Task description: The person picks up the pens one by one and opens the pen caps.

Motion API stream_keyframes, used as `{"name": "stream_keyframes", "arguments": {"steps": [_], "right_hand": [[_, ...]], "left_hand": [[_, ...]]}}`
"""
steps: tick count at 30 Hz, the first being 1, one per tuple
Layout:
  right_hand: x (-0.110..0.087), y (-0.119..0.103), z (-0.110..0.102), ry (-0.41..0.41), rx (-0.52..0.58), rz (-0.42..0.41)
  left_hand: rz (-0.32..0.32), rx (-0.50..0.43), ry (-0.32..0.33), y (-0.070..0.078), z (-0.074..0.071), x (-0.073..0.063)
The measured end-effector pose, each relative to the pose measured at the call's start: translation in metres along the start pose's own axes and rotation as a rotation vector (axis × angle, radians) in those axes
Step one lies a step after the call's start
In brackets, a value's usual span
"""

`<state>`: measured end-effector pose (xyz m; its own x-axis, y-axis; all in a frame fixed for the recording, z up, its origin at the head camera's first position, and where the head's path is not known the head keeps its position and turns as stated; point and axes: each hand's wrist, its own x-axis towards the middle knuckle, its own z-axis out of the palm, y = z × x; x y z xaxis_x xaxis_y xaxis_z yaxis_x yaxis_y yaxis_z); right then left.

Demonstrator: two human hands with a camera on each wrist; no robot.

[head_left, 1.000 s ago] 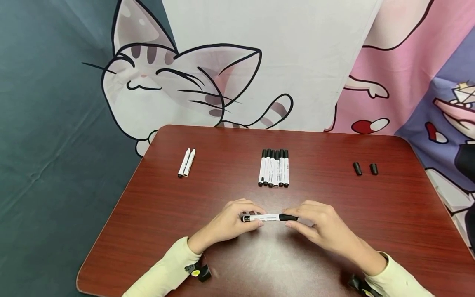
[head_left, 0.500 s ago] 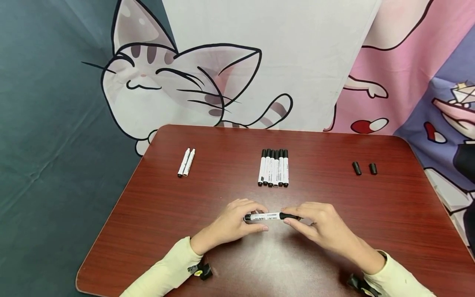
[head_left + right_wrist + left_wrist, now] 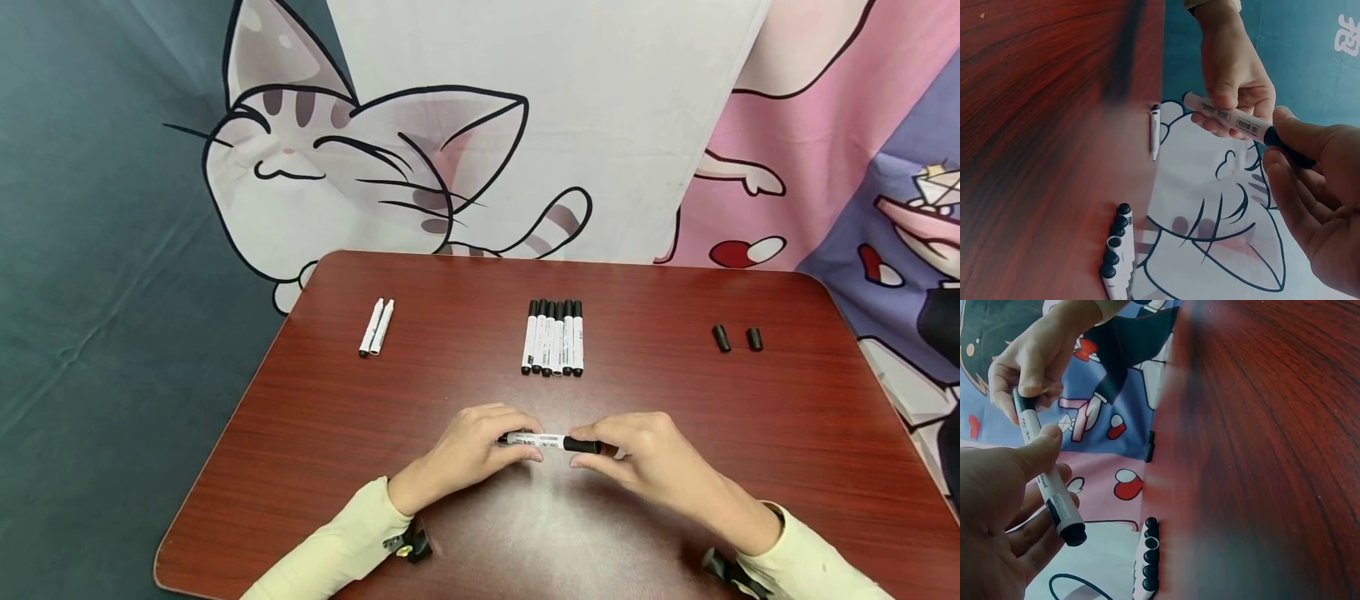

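Note:
A white marker with a black cap lies level between both hands, above the table. My left hand grips the white barrel near its black end; in the left wrist view the thumb lies across the marker with fingers behind it. My right hand pinches the capped end between thumb and fingers. The cap is seated on the barrel, seen also in the right wrist view, where the printed marker runs from one hand to the other.
Several capped markers lie side by side mid-table. Two uncapped markers lie at the left, and two loose black caps at the right. A brown wooden table meets a printed cloth backdrop behind.
The marker has shifted slightly and turned, so different print faces up. The left thumb, apart from the barrel half a second ago, has closed in on it. The other things have not moved.

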<state>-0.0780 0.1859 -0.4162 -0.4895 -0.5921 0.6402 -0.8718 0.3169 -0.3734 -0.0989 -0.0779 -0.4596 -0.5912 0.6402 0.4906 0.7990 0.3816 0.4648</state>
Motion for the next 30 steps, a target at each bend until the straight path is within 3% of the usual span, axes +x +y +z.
{"name": "stream_keyframes", "arguments": {"steps": [6, 15, 25, 30], "right_hand": [[0.0025, 0.0004, 0.0010, -0.029, -0.052, -0.026], [0.0034, 0.0011, 0.0011, -0.016, -0.060, -0.048], [0.0017, 0.0022, 0.0012, 0.003, -0.060, -0.055], [0.0027, 0.0021, 0.0036, 0.040, -0.060, -0.097]], "left_hand": [[0.018, 0.004, -0.003, -0.0012, 0.0010, -0.0013], [0.102, 0.066, 0.024, -0.0041, 0.0015, -0.0012], [0.014, -0.047, -0.042, -0.0039, -0.0014, 0.0006], [-0.001, -0.090, -0.059, -0.0055, -0.0034, 0.0004]]}}
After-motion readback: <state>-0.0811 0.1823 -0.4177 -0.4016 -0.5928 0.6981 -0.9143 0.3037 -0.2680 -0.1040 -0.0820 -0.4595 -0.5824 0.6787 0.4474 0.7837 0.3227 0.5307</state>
